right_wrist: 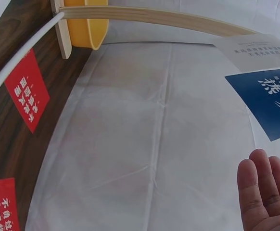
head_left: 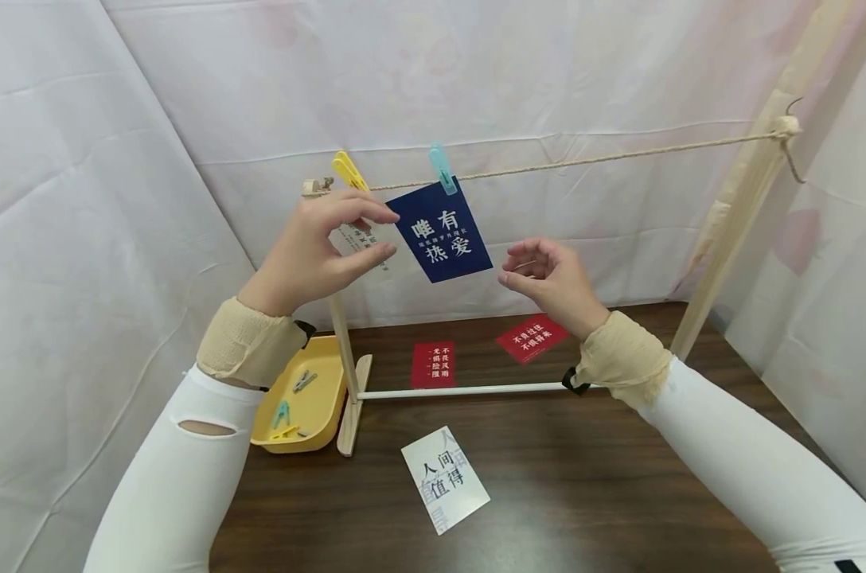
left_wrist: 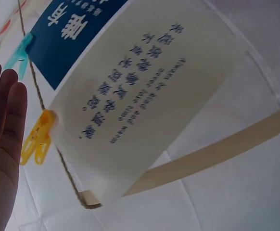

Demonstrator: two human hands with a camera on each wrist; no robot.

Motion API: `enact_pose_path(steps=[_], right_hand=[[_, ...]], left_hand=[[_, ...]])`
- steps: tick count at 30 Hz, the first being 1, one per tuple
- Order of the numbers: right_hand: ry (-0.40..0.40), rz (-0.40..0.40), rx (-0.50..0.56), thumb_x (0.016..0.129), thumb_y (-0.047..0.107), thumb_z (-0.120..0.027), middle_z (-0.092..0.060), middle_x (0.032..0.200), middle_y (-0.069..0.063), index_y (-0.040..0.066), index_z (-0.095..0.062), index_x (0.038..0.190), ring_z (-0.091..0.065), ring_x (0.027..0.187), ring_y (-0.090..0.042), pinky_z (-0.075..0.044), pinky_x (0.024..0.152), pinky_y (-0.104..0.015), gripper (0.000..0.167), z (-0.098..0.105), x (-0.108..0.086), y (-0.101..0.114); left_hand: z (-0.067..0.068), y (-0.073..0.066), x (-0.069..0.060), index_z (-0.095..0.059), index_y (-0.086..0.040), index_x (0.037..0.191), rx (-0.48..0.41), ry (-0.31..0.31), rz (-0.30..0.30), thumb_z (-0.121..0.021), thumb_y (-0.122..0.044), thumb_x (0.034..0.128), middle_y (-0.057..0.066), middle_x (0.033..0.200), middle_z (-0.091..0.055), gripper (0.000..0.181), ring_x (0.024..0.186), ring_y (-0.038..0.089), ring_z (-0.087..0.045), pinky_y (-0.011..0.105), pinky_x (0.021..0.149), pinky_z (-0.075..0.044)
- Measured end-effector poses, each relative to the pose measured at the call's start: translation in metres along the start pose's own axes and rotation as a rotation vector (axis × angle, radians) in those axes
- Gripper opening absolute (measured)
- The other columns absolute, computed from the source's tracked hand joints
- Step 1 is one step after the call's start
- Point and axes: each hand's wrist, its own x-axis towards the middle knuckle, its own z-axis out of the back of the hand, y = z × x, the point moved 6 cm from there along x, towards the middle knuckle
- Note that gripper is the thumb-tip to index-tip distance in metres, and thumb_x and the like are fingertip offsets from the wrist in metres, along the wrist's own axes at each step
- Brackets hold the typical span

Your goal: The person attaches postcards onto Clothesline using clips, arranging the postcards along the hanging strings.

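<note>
Left hand (head_left: 317,251): thumb held apart from loosely bent fingers, nothing seen between them.
Right hand (head_left: 549,278): fingers curved in, relaxed, holding nothing I can see.
Blue card (head_left: 442,232): hangs from the rope (head_left: 590,161) by one teal clip (head_left: 442,169) near its upper-right corner; 3 o'clock from the left hand, about 10 from the right.
Long axis: tilted, roughly 11 to 5 o'clock.
Key relation, my judgement: unclipped upper-left corner against the left fingertips. That hand looks nearer, overlapping or just beside the edge; contact unclear. Right fingertips stand just off the lower-right corner, with a gap in the head view.
Pale card (left_wrist: 145,96): hangs beside the blue one, at about 9 o'clock from it in the head view, under a yellow clip (head_left: 350,170). Mostly covered by the left hand there; the left wrist view gives nearly the full sheet and its printed lines.
Right wrist view: blue card cropped at the frame edge, straight fingers below it at 6 o'clock.
Yellow tray (head_left: 333,406): between 7 and 8 o'clock from the blue card; loose clips inside show from the head only, the right wrist catching just its side.
</note>
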Motion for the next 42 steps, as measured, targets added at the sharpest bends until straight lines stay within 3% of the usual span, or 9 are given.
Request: enact_pose_path(steps=[11,26,35,38,42], right_hand=[[0.012,-0.023,0.053,0.096,0.003,-0.079,-0.073,0.119,-0.031,-0.007,-0.066,0.127,-0.072,0.091,-0.003,-0.060,0.083,-0.017,0.035,-0.010,-0.014,-0.019],[0.047,-0.057,0.061,0.095,0.001,-0.080,-0.074,0.117,-0.030,-0.006,-0.067,0.127,-0.073,0.091,-0.006,-0.059,0.083,-0.018,0.036,-0.027,-0.036,-0.047],[0.068,-0.084,0.067,0.093,0.000,-0.080,-0.076,0.113,-0.028,-0.006,-0.067,0.127,-0.072,0.088,-0.005,-0.059,0.076,-0.021,0.037,-0.038,-0.047,-0.061],[0.073,-0.085,0.067,0.093,-0.001,-0.081,-0.075,0.111,-0.026,-0.007,-0.067,0.125,-0.072,0.088,-0.004,-0.058,0.074,-0.021,0.036,-0.043,-0.051,-0.066],[0.086,-0.085,0.059,0.092,-0.001,-0.082,-0.075,0.109,-0.025,-0.006,-0.068,0.124,-0.072,0.087,-0.005,-0.059,0.076,-0.020,0.035,-0.049,-0.056,-0.073]], left_hand=[[-0.008,0.021,-0.034,-0.079,0.001,0.117,-0.040,0.018,0.094,-0.083,0.002,0.0902,0.015,0.117,-0.079,0.027,0.107,0.030,-0.071,0.021,0.091,-0.055],[-0.023,0.052,-0.087,-0.080,-0.004,0.116,-0.041,0.035,0.228,-0.084,0.001,0.0912,0.010,0.118,-0.079,0.026,0.108,0.021,-0.070,0.019,0.090,-0.056],[-0.036,0.074,-0.122,-0.080,-0.006,0.113,-0.037,0.062,0.313,-0.084,0.001,0.0912,0.007,0.113,-0.079,0.023,0.103,0.008,-0.068,0.029,0.089,-0.061],[-0.041,0.080,-0.134,-0.080,-0.008,0.113,-0.049,0.083,0.343,-0.084,0.000,0.0925,0.005,0.113,-0.079,0.022,0.102,0.011,-0.069,0.031,0.088,-0.062],[-0.045,0.089,-0.148,-0.081,-0.010,0.113,-0.065,0.105,0.387,-0.083,-0.002,0.0942,0.003,0.111,-0.078,0.021,0.099,0.021,-0.072,0.026,0.088,-0.060]])
